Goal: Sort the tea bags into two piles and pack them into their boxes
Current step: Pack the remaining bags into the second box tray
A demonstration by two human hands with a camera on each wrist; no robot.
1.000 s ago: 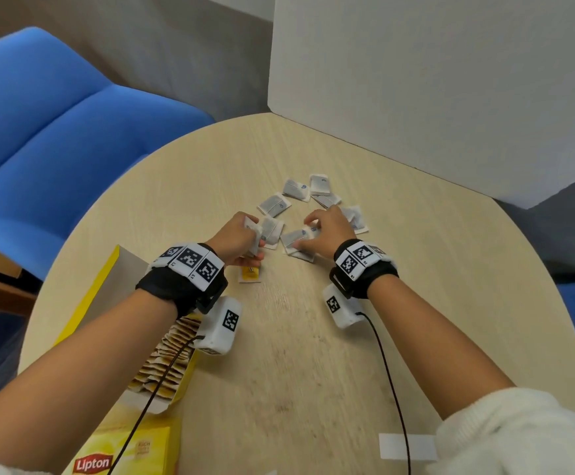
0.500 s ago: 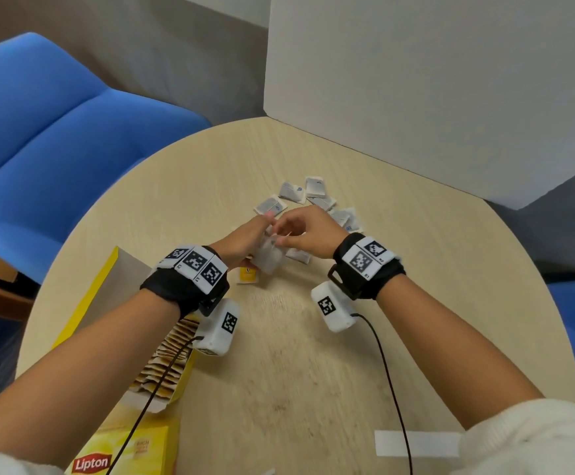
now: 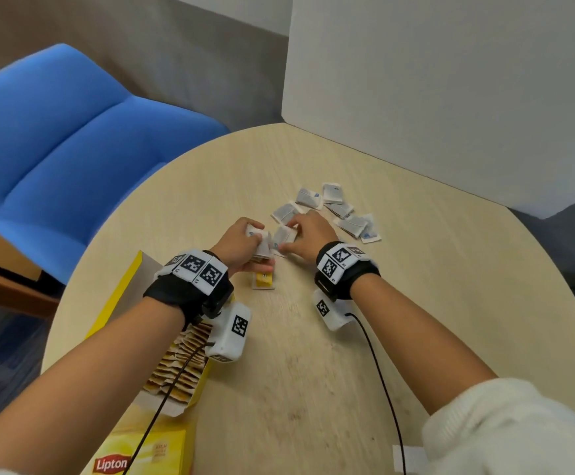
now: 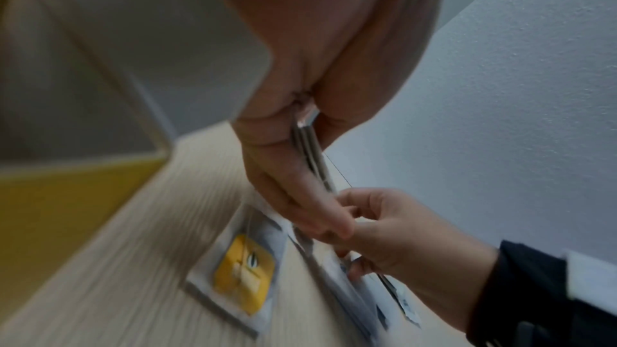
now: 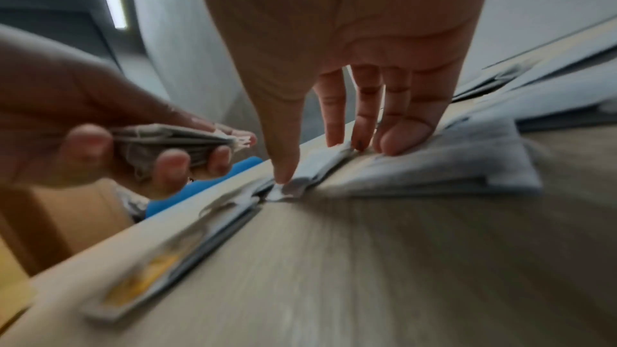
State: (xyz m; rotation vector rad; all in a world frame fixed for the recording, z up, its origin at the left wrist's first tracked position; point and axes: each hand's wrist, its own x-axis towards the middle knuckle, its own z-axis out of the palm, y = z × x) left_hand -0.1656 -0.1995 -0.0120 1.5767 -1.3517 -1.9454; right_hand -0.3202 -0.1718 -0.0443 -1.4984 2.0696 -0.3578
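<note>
Seen from the head view only: round pale wooden desk (image 3: 416, 303), blue upholstered chair (image 3: 73, 149), white partition board (image 3: 450, 80), and open yellow cardboard box (image 3: 121, 303) of tan tea bags (image 3: 176, 365) at the near left, "Lipton" readable on its flap. Scattered beyond the hands, white tea bags with blue tags (image 3: 351, 217). Shown edge-on by the wrist views: thin stack of white tea bags (image 5: 173, 139) clamped in the left grip (image 3: 241, 245), fingers curled round it. Right grip (image 3: 308, 234) spread, fingertips (image 5: 405, 139) pressing flat white tea bags on the desk. Just beside the left hand, a yellow-tagged tea bag (image 3: 264, 280); tag print unreadable.
</note>
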